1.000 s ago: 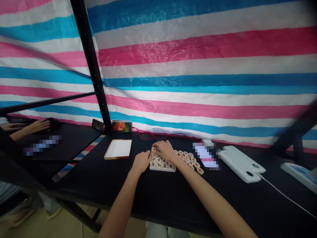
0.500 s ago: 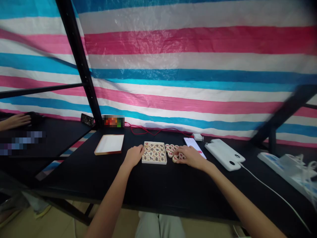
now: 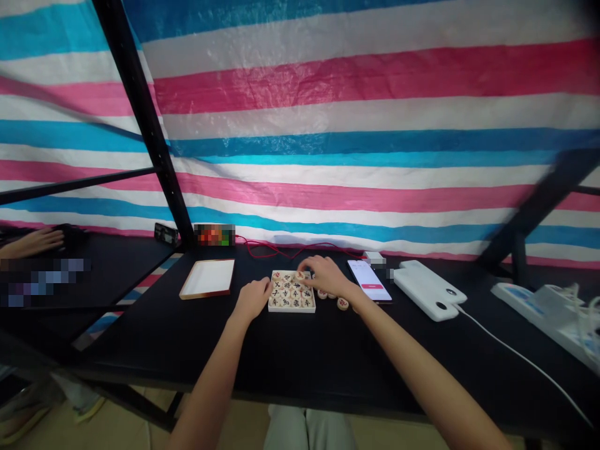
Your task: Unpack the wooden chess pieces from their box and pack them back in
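A small white tray (image 3: 270, 307) on the black table (image 3: 300, 356) is packed with round wooden chess pieces (image 3: 287, 292) marked in red and black. My left hand (image 3: 254, 297) rests against the tray's left edge, fingers curled. My right hand (image 3: 326, 275) hovers over the tray's far right corner, fingertips on a piece (image 3: 300, 275) there. A few loose pieces (image 3: 342, 304) lie on the table just right of the tray, partly hidden under my right wrist.
A shallow lid (image 3: 207, 278) lies left of the tray. A phone (image 3: 370, 280), a white device (image 3: 429, 289) with a cable, and a power strip (image 3: 544, 309) sit to the right. A black post (image 3: 140, 119) rises at the back left. Another person's hand (image 3: 32, 241) rests on the neighbouring table.
My right hand went from the tray to the loose pieces on the right, then came back over the tray's far right corner. The left hand stayed at the tray's edge. The camera tilted slightly.
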Demonstrator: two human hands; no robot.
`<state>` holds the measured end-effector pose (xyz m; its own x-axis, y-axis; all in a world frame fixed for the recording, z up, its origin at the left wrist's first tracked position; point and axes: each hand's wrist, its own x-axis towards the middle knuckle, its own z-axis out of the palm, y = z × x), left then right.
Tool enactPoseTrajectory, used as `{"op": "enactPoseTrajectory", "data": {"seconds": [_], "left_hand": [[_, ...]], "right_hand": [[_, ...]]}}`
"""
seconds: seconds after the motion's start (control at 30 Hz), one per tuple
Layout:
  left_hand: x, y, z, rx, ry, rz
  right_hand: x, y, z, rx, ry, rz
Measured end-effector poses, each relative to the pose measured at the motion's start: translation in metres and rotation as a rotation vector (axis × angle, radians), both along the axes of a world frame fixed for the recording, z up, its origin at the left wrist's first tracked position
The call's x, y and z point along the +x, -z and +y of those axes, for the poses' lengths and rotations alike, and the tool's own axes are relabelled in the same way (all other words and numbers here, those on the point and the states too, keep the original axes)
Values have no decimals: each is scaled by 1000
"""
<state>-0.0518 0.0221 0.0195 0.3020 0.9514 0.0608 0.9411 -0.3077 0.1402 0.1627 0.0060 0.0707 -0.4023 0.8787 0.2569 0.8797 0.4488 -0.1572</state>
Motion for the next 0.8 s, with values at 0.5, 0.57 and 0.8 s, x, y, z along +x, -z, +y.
{"op": "enactPoseTrajectory", "data": {"seconds": [0.5, 0.57, 0.8], "left_hand": [[-1, 7, 5, 33, 38, -19], [-1, 6, 5, 27, 34, -21], [-3, 6, 4, 19, 39, -17]], "right_hand": [[-27, 30, 39, -44, 21, -32], [-23, 25, 36, -32, 32, -14], [22, 10, 9, -69, 76, -42]]}}
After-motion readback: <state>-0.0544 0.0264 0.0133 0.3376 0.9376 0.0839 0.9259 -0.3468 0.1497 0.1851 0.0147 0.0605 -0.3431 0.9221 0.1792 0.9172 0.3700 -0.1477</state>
